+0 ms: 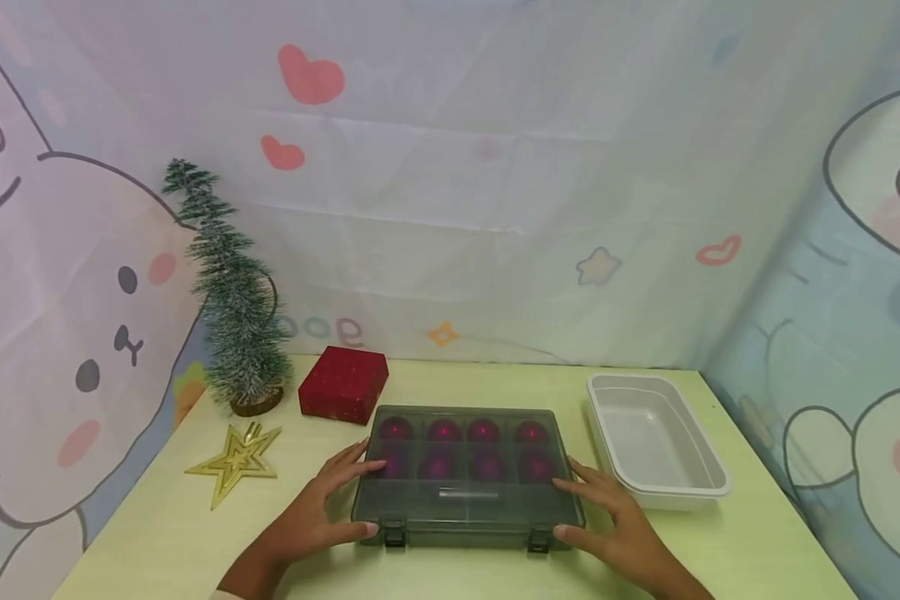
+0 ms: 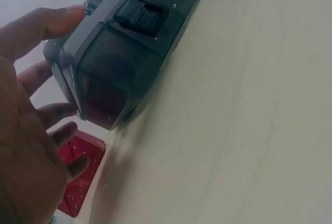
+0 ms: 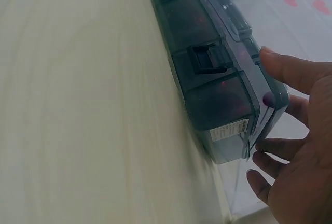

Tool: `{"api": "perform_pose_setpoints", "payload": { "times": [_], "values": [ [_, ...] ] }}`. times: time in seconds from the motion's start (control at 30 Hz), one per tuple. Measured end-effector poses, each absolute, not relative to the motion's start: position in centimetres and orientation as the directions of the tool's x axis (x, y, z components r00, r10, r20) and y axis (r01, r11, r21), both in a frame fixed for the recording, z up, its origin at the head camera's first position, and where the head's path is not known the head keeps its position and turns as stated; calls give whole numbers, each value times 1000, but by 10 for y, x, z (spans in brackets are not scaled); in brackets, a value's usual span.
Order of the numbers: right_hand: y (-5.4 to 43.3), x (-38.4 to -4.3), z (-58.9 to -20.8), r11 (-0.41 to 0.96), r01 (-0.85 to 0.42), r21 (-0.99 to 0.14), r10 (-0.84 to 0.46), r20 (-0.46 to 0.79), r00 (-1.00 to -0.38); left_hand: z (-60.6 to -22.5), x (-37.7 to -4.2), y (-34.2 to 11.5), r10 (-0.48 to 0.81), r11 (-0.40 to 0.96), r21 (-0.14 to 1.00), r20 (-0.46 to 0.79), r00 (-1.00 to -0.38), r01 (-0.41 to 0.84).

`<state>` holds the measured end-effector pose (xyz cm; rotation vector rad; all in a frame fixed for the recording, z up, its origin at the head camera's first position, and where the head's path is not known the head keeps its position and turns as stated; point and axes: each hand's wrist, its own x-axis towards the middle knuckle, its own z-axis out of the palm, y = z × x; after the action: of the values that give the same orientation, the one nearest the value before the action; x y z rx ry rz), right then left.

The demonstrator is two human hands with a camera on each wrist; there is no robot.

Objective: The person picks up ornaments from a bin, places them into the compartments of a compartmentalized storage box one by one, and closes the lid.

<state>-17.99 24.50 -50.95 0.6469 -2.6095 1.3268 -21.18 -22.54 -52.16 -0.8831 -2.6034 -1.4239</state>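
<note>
A translucent dark grey compartment box [image 1: 468, 508] lies lid down on the table, with two latches along its front. Rows of shiny red and purple baubles [image 1: 444, 431] show through the lid. My left hand [image 1: 318, 508] grips the box's left end, thumb at the front corner and index finger over the lid edge. At the opposite end my right hand [image 1: 615, 521] holds it the same way. In the right wrist view a white label [image 3: 230, 130] is stuck near the box's corner, beside the right hand's fingers.
A small artificial Christmas tree [image 1: 236, 308] stands at the back left, with a gold star topper [image 1: 236, 462] lying in front of it. Behind the box's left corner sits a red glittery gift box [image 1: 343, 385]. A white plastic tray [image 1: 663, 492] is at the right.
</note>
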Motion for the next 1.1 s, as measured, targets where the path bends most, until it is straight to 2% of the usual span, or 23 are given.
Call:
{"api": "perform_pose_setpoints", "payload": {
  "times": [0.13,0.27,0.37,0.53,0.67,0.77,0.93,1.1],
  "values": [
    [244,-182,-514,495,-517,-698,-351,384,-854,-520,-210,-221,503,409,726,326,-801,553],
    [242,-186,-519,416,-661,-625,-430,505,-748,-518,-208,-214,532,366,685,401,-746,630],
    [240,-188,-523,334,-728,-599,-471,563,-679,-517,-207,-208,520,341,692,425,-741,636],
    [238,-187,-525,282,-742,-609,-492,572,-656,-521,-207,-204,529,294,773,358,-769,562],
    [237,-188,-526,289,-753,-591,-492,583,-647,-523,-208,-204,560,264,804,322,-763,532],
    [235,-190,-529,283,-755,-591,-489,588,-644,-523,-208,-204,572,244,814,318,-756,528],
    [235,-193,-533,268,-788,-554,-498,621,-605,-524,-208,-204,586,233,814,319,-745,532],
    [234,-194,-540,265,-807,-527,-501,640,-583,-528,-209,-206,607,276,765,331,-723,582]
  ]
}}
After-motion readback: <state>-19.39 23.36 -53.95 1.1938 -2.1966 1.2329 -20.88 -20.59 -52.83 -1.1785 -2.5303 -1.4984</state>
